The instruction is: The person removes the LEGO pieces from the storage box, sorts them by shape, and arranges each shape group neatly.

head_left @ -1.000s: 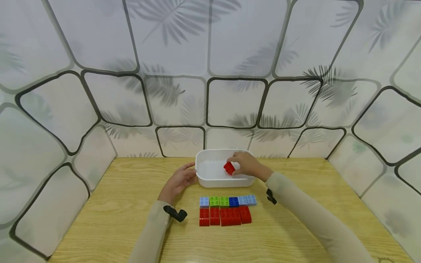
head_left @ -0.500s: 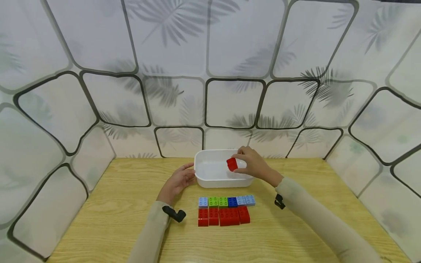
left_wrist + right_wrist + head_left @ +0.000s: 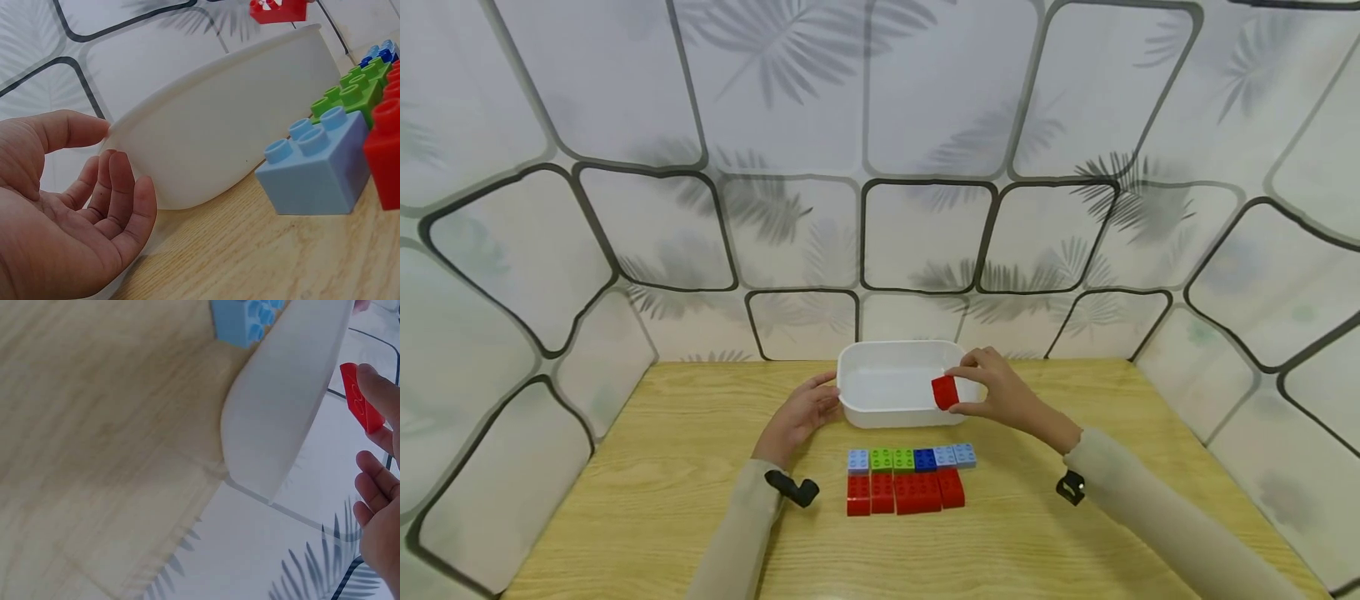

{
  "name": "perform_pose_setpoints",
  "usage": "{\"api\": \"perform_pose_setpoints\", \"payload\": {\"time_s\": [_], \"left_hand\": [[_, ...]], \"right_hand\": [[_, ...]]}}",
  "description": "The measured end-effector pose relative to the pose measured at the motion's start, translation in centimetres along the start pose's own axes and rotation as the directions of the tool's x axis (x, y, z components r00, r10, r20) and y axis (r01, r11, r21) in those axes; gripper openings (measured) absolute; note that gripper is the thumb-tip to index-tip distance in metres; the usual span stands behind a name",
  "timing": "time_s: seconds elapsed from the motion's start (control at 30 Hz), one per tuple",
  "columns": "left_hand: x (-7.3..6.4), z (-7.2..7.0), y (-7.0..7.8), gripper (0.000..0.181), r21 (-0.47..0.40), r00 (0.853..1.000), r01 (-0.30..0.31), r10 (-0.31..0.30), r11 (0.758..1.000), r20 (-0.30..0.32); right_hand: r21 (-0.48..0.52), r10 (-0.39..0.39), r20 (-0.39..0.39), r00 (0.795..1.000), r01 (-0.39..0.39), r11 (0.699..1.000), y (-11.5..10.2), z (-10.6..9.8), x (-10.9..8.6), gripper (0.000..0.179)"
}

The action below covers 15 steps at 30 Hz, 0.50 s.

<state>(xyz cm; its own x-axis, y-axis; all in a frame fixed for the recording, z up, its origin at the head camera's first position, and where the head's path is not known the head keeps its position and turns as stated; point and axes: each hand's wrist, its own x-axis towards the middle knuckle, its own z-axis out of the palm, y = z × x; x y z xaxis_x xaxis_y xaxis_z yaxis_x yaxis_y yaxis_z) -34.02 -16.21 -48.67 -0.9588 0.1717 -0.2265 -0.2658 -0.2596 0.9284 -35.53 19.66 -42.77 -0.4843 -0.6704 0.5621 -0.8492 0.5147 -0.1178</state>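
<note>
My right hand pinches a red toy building brick between thumb and fingers, above the right end of a white plastic bin. In the right wrist view, the brick shows clear of the bin's wall, and the other fingers of that hand are loosely bent. My left hand rests at the bin's left end. Seen from the left wrist, its thumb touches the rim and its relaxed fingers lie beside the wall. No brick shows inside the bin in the head view.
Two rows of bricks lie on the wooden table in front of the bin. Light blue, green and dark blue ones form the back row, red ones the front. A patterned curtain surrounds the table behind.
My right hand has lifted the red brick from inside the bin and drawn it to the right, turning it. The left hand stays at the bin's left end.
</note>
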Motion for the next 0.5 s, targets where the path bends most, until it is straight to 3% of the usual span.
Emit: {"api": "perform_pose_setpoints", "payload": {"time_s": [0.23,0.5], "left_hand": [[0.0,-0.2,-0.1,0.056,0.009,1.000,-0.004,0.004,1.000,0.010],[0.1,0.0,0.0,0.056,-0.010,1.000,0.010,-0.010,1.000,0.000]], "right_hand": [[0.056,0.015,-0.009,1.000,-0.014,0.998,-0.6,-0.9,-2.4,0.057],[0.110,0.070,0.056,0.996,-0.076,0.991,-1.0,-1.4,-5.2,0.054]]}}
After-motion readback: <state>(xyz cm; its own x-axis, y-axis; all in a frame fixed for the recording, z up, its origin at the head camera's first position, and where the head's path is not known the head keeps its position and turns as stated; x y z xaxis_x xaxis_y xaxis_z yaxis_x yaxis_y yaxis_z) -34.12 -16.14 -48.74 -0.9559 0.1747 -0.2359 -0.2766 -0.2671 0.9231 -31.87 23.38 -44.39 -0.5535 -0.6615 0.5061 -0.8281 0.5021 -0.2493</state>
